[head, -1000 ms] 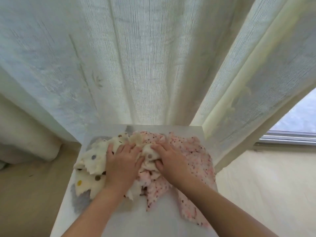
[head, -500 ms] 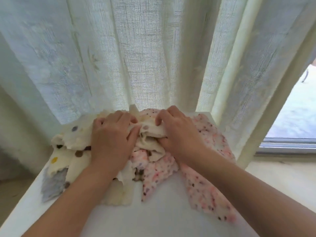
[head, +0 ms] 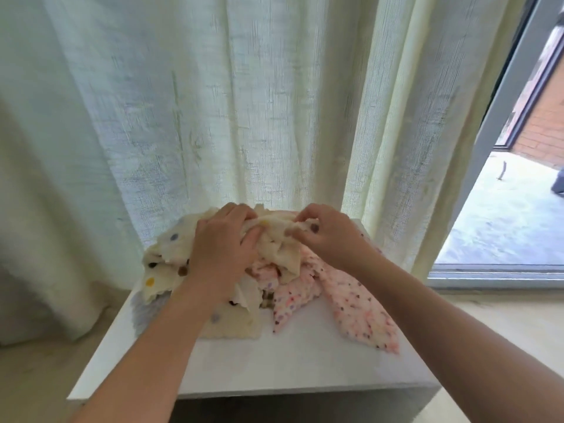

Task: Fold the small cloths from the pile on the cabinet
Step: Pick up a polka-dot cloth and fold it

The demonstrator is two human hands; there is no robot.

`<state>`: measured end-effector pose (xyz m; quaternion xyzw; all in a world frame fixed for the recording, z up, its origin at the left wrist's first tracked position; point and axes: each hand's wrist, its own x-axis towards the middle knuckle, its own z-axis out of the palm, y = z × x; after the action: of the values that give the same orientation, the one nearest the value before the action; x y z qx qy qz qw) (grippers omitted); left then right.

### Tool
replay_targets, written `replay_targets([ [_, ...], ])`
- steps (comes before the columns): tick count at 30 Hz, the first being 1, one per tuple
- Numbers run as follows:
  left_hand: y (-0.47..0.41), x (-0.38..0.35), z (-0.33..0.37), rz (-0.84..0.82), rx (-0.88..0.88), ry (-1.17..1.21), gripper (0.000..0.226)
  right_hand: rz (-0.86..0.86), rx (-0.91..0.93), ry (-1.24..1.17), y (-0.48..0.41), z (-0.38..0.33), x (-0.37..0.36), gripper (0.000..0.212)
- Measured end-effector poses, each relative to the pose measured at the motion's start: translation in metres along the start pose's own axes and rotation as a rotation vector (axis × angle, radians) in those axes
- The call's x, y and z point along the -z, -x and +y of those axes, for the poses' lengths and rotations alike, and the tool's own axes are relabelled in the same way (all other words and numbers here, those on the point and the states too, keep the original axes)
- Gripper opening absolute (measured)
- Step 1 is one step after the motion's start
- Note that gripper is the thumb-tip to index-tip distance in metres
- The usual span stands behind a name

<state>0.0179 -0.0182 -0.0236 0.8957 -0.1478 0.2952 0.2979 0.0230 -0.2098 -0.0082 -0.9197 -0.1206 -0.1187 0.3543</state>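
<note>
Cloths are lying in a loose pile (head: 268,282) on the back half of the white cabinet (head: 290,367), pressing up against the pale curtain (head: 213,102) that is hanging right behind it. The front half of the cabinet top is showing bare white all the way to its near edge. On the left, a grey cloth (head: 143,312) is sitting at the cabinet's side edge, partly under the others. On the right, the tail of a pink speckled cloth (head: 360,309) is trailing forward and stopping close to the right edge. Beyond the cabinet, pale floor (head: 39,377) is showing on the left, and a grey window frame (head: 500,117) is standing to the right of the curtain.

Two hands are working at the top of the pile. The left hand (head: 224,248) is curling its fingers into a cream cloth (head: 277,242) with coloured dots, and the right hand (head: 329,236) is pinching the same cloth's upper edge, so the piece is stretching between them just above the heap.

Counting is hard in the tangle. I am seeing one grey cloth, two pink speckled strips that could be one cloth or two, and several cream dotted layers whose number I cannot tell.
</note>
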Motion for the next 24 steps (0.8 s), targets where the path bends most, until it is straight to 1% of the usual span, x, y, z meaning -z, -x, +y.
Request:
replay_targets([
  [2,-0.002,0.013,0.011,0.080,0.042,0.109,0.010,0.083,-0.021,-0.085,-0.005,-0.015,0.003,0.021],
  [3,-0.003,0.019,0.016,0.102,0.091,0.157,0.012,0.106,-0.037,-0.128,-0.008,-0.023,0.002,0.019],
  [6,-0.006,0.026,0.026,0.135,0.279,0.331,0.015,0.176,-0.090,-0.220,-0.010,-0.041,-0.006,0.010],
  [9,-0.003,0.023,0.030,0.138,0.370,0.496,0.017,0.321,-0.126,-0.330,0.010,-0.044,-0.014,0.005],
  [11,0.004,0.017,0.032,0.100,0.376,0.464,0.022,0.404,-0.131,-0.360,0.028,-0.039,-0.012,0.007],
  [13,0.009,0.013,0.034,0.076,0.377,0.390,0.019,0.464,-0.139,-0.396,0.042,-0.032,-0.008,0.014],
  [16,0.007,0.009,0.039,0.068,0.428,0.389,0.007,0.514,-0.155,-0.455,0.049,-0.026,-0.004,0.016],
  [18,0.002,0.007,0.045,0.088,0.455,0.440,0.011,0.549,-0.161,-0.501,0.048,-0.024,-0.004,0.016],
  [20,0.000,0.004,0.053,0.146,0.500,0.537,0.011,0.560,-0.187,-0.554,0.045,-0.022,-0.004,0.016],
  [22,0.000,-0.002,0.059,0.194,0.595,0.691,0.009,0.544,-0.231,-0.627,0.042,-0.019,-0.006,0.019],
  [24,0.000,-0.008,0.060,0.201,0.657,0.809,0.005,0.523,-0.279,-0.698,0.042,-0.016,-0.009,0.020],
])
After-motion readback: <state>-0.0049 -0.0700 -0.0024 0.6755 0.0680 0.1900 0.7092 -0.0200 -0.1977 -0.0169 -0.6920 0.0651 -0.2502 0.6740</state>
